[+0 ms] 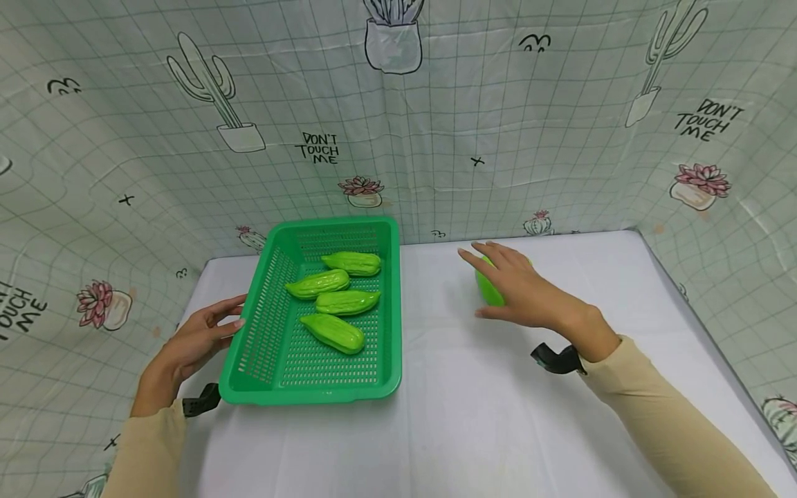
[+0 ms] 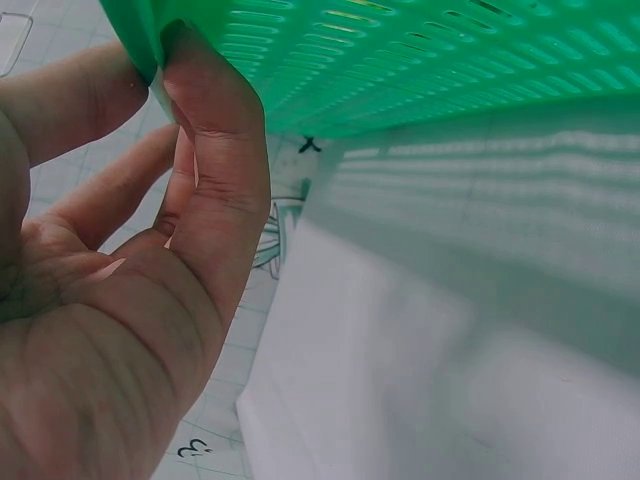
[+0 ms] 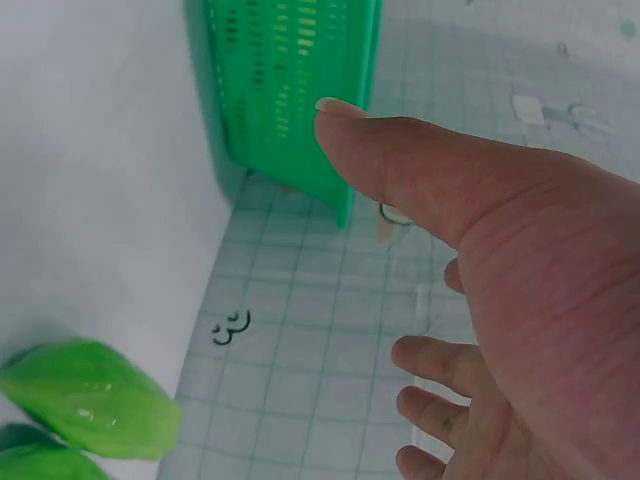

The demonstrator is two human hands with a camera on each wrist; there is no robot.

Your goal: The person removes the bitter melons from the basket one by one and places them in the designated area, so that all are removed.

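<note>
My left hand [image 1: 198,340] pinches the left rim of a green plastic basket [image 1: 391,339] between thumb and finger, as the left wrist view shows close up. Inside the basket lie several bright green, ridged, tapered vegetables that look like bitter melons [image 1: 336,333]. On the right, my right hand [image 1: 529,294] hovers with fingers spread and holds nothing. Beneath it a bright green rounded thing [image 1: 490,292] is mostly hidden by the palm. In the right wrist view, two glossy green fruits or vegetables [image 3: 95,398] rest on the white surface, apart from the fingers.
A white cloth [image 1: 461,415] covers the table. Behind and at both sides hangs a pale grid-patterned curtain [image 1: 436,124] with cactus drawings. Black straps or mounts [image 1: 556,358] sit at both wrists.
</note>
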